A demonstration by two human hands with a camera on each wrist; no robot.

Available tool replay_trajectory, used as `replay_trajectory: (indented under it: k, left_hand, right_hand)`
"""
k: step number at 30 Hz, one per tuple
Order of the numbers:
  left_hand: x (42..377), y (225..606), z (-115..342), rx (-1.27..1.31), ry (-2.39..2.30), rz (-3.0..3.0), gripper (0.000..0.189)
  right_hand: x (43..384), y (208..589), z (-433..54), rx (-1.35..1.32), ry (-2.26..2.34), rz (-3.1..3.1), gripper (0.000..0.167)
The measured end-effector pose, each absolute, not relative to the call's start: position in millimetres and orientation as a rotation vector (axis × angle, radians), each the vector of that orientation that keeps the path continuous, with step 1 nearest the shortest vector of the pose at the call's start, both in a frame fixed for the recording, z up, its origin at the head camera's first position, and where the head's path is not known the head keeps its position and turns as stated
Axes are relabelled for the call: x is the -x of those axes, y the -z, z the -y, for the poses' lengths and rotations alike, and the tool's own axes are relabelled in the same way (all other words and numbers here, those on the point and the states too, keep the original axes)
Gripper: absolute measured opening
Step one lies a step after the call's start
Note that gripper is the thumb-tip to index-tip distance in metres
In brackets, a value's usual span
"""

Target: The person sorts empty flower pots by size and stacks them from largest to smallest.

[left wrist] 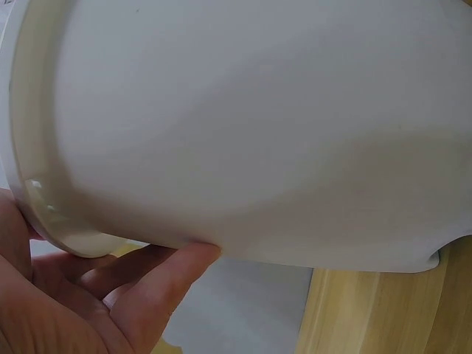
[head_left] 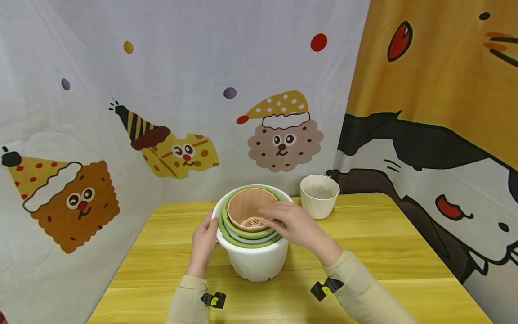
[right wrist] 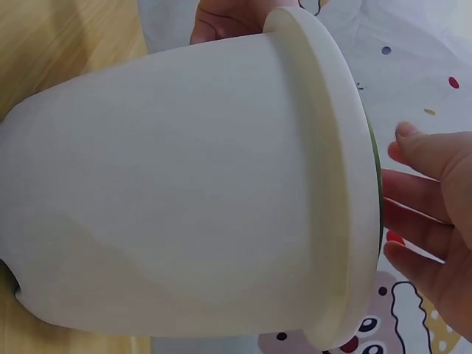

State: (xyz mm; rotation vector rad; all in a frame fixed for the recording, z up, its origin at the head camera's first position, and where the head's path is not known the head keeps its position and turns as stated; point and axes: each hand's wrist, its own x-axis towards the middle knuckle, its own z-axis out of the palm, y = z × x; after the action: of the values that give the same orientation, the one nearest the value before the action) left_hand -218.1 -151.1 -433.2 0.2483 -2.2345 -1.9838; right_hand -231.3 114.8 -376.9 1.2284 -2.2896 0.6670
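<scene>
A large white flowerpot (head_left: 257, 265) stands on the table with several smaller pots nested in it. Green pots (head_left: 243, 243) show as rings inside its rim. Innermost is a peach-coloured pot (head_left: 244, 204) with a perforated bottom. My left hand (head_left: 203, 243) grips the white pot's rim at the left; in the left wrist view its fingers (left wrist: 166, 287) curl under the rim against the outer wall. Over the right side of the nest reaches my right hand (head_left: 293, 222), fingertips overlapping the peach pot's opening. The right wrist view shows its fingers (right wrist: 420, 199) loosely bent, thumb apart.
A cream pot (head_left: 319, 198) with a scalloped rim stands at the back of the wooden table (head_left: 162, 270), right of the nest. Behind the table hangs a white cloth (head_left: 182, 67) with cartoon prints, and an orange printed curtain (head_left: 445, 67) at the right.
</scene>
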Motion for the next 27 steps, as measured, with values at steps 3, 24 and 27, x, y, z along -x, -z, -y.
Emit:
replay_trajectory:
  k: [3,24,27]
  left_hand:
    - [218,433,151,-0.249,1.990,2.232,0.048]
    - [217,432,150,-0.244,2.010,2.218,0.048]
    - [216,432,150,-0.246,2.013,2.221,0.048]
  right_hand:
    - [231,379,-118,-1.194,-0.694,2.279,0.039]
    - [225,392,-140,-1.047,-0.790,2.257,0.057]
    - [226,393,-145,-1.048,-0.797,2.246,0.059]
